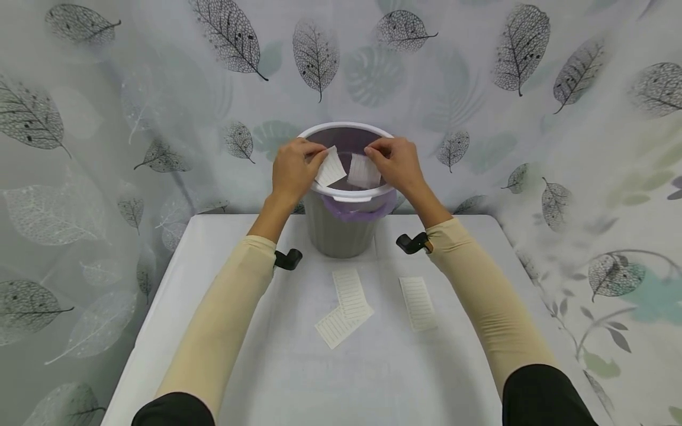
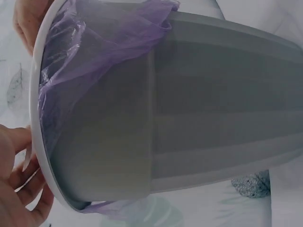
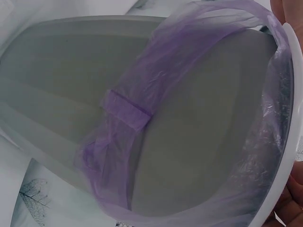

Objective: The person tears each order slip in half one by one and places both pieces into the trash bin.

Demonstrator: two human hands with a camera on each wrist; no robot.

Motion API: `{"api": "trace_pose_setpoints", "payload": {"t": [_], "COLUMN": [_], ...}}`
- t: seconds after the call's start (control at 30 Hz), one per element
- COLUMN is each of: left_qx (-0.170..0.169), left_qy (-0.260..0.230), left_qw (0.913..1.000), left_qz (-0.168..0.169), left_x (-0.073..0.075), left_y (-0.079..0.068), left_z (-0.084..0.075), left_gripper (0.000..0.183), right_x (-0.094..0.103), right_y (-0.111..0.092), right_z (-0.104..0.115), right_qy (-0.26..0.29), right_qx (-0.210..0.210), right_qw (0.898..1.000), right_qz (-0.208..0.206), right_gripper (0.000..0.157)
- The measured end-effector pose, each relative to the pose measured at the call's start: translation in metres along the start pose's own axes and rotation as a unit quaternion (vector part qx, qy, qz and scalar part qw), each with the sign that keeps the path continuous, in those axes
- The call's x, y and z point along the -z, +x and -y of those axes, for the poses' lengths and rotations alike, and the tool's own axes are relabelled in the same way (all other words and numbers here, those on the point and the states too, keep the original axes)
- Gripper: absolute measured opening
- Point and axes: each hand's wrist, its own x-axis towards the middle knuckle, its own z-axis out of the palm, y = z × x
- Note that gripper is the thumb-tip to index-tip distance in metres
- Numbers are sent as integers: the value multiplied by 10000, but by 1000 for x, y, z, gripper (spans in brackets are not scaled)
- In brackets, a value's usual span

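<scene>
A grey trash bin with a white rim stands upright at the far side of the table, lined with a purple plastic bag. Above its left side my left hand pinches a white paper slip, which hangs over the mouth. At the right side my right hand pinches another slip, slightly blurred, within the bin's opening. In the left wrist view, the left hand's fingers are beside the rim. The right wrist view shows the folded-over purple bag; most of the right hand is hidden behind the rim.
On the white table, nearer me, two printed slips overlap, one upper slip lying across a lower slip. A separate slip lies to their right. Behind the bin hangs a leaf-patterned curtain.
</scene>
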Motion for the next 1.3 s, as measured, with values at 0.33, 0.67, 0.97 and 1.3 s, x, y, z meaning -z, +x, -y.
{"api": "trace_pose_setpoints", "payload": {"t": [0.33,0.67,0.97,1.3], "left_qx": [84,-109,-872,-966], "left_qy": [166,135,-215,-667], "left_qw": [9997,9998,9951,9890], "left_qz": [153,67,-424,-901], "left_x": [5,12,20,16], "left_y": [-6,-12,-36,-84], "left_z": [6,6,1,7], "left_gripper": [23,23,19,29], "right_x": [4,8,12,5], "right_y": [-7,-18,-45,-88], "right_z": [-1,9,21,29], "right_qy": [107,255,590,1271], "right_qx": [34,253,913,1716], "right_qw": [9999,9993,9940,9766], "right_qz": [112,81,-99,-253], "right_gripper": [23,22,17,15]}}
